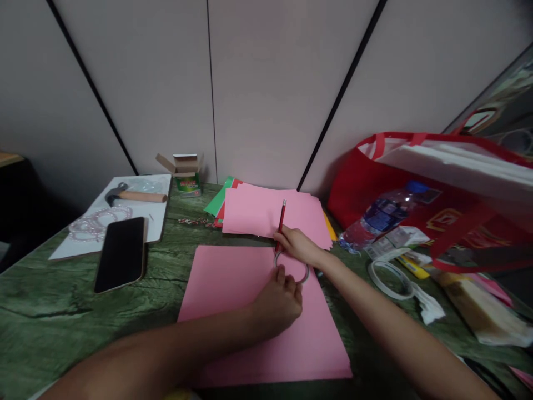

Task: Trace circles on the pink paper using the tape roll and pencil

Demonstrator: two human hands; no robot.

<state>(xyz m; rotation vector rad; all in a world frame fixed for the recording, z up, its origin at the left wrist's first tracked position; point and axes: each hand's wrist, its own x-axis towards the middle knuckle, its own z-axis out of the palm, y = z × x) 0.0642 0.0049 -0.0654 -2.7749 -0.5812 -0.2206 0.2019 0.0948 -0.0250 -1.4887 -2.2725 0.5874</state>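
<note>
A sheet of pink paper [225, 289] lies on the table in front of me, with edges of more sheets visible beneath it. Near its upper right edge rests a thin pale ring [307, 274], perhaps a roll of tape. My left hand [280, 303] reaches in from the lower left, its curled fingers gripping the ring's near side against the paper. In my right hand [295, 244] is a red pencil [282, 215], held upright with its eraser end up, at the ring's far left edge. The pencil's tip is hard to make out.
Behind are stacked pink sheets [254, 208] and a small open box [187, 175]. To the left lie a phone [120, 253], a hammer [139, 196] and a beaded strand [89, 225] on a white board. On the right are a bottle [377, 216], tape roll [391, 279] and red bag [353, 178].
</note>
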